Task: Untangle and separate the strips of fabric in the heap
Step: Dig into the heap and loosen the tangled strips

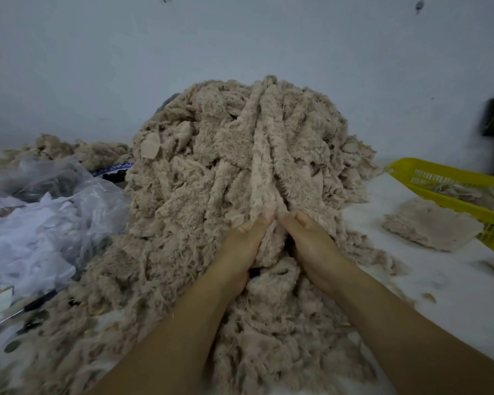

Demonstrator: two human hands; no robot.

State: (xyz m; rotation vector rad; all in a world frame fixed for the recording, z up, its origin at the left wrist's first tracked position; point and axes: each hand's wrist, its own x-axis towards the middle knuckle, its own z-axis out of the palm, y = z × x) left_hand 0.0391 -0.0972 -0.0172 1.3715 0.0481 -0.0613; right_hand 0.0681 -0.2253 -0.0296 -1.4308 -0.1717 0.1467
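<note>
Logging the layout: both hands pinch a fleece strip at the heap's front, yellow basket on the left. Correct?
No: the head view shows the yellow basket on the right of the heap. The left hand and right hand do pinch a fleece strip at its front.

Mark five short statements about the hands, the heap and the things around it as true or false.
1. Both hands, the left hand and the right hand, pinch strips on the heap. True.
2. The basket is blue. False: it is yellow.
3. The basket stands to the right of the heap. True.
4. The plastic bags lie to the right of the heap. False: they lie to its left.
5. The basket holds some fabric. True.
</note>
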